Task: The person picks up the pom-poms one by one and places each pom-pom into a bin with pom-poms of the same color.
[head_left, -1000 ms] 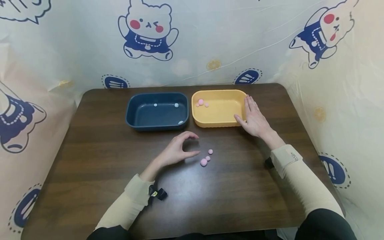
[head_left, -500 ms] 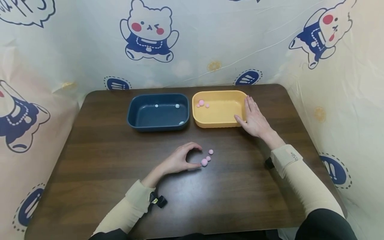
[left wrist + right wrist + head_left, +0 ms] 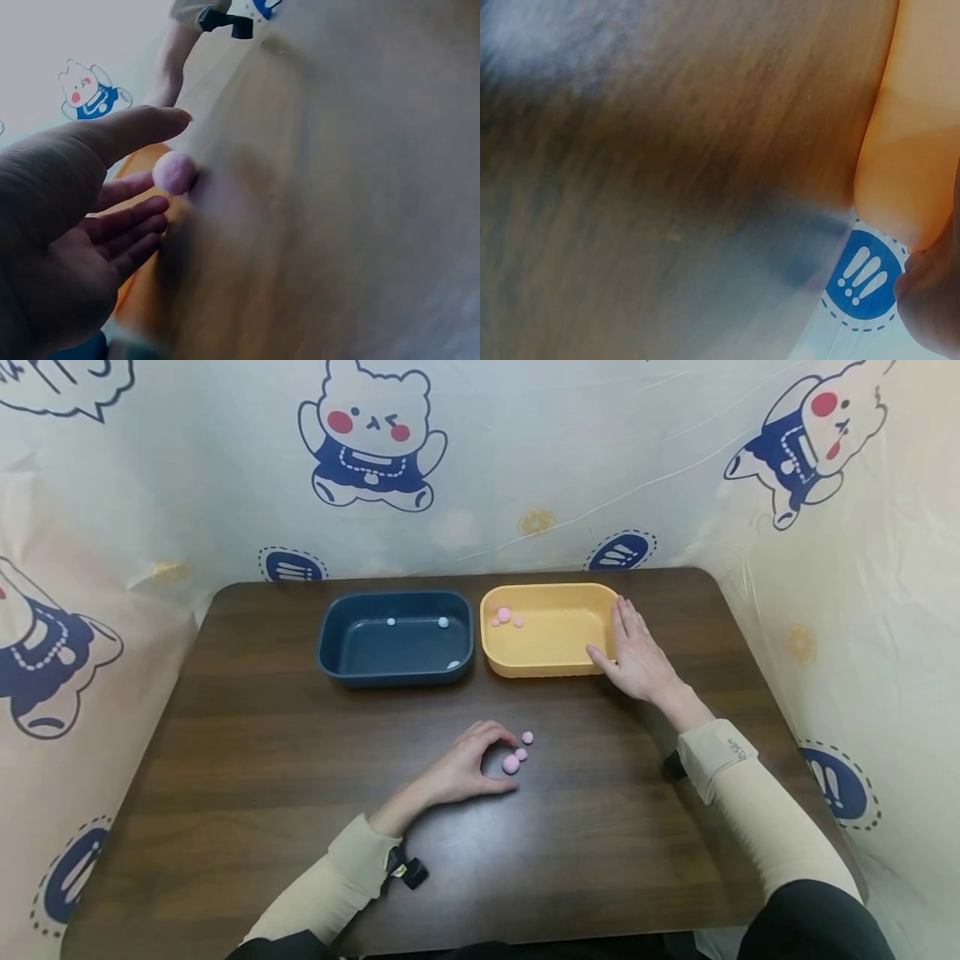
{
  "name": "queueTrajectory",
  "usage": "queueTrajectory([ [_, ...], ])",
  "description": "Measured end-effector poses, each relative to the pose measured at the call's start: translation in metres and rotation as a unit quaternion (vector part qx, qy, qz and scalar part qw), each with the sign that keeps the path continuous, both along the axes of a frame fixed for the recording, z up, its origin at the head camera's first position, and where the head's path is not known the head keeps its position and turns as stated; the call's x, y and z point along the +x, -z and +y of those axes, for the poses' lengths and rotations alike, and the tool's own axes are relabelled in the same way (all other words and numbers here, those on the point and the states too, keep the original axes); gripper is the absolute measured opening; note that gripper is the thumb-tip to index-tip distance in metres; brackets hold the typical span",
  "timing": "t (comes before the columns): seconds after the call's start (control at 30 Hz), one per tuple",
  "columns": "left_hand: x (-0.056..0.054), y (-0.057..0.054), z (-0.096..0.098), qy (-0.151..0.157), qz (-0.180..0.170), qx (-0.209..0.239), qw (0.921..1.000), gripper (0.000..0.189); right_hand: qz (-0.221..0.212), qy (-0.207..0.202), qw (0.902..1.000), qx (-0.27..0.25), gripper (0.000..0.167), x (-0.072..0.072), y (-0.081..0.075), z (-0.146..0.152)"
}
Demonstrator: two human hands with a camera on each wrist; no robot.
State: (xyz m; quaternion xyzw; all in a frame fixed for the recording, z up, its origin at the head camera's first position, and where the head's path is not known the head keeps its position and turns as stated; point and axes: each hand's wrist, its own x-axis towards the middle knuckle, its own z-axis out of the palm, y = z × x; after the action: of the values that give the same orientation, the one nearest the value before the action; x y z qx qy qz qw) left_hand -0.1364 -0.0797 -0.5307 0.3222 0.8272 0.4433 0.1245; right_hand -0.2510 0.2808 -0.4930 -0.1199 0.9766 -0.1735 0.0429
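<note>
My left hand [image 3: 463, 768] reaches over the table with thumb and fingers spread in a C. Between them lies the largest pink ball [image 3: 511, 764]; the left wrist view shows this ball [image 3: 175, 173] in the gap, not pinched. Touching or nearly touching it is a smaller pink ball [image 3: 521, 754], and another small pink ball [image 3: 528, 737] lies a little farther off, past my fingertips. With fingers straight, my right hand [image 3: 643, 667] rests against the right end of the yellow tray [image 3: 570, 635]. The right wrist view shows only a sliver of that hand.
To the left of the yellow tray stands a dark blue tray [image 3: 360, 647] holding a few pale blue pieces [image 3: 443, 622]. Pink balls [image 3: 504, 614] sit at the yellow tray's left end. Printed sheets [image 3: 480, 460] hang behind and beside the brown table [image 3: 247, 760].
My left hand has come nearer to me and to the right, until its thumb and fingers stand around the largest pink ball. The right hand stays at the yellow tray.
</note>
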Motion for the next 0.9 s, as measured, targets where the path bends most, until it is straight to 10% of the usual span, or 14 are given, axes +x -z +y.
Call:
queueTrajectory([
  [0.33, 0.007, -0.015, 0.012, -0.023, -0.043, -0.032, 0.9983, 0.035, -0.007, 0.002, 1.0000, -0.002, 0.101, -0.001, 0.001, 0.000],
  [0.9, -0.001, 0.000, 0.001, -0.016, -0.006, -0.015, 0.9997, 0.025, -0.010, 0.005, 0.9999, -0.006, 0.102, -0.001, 0.000, 0.000],
])
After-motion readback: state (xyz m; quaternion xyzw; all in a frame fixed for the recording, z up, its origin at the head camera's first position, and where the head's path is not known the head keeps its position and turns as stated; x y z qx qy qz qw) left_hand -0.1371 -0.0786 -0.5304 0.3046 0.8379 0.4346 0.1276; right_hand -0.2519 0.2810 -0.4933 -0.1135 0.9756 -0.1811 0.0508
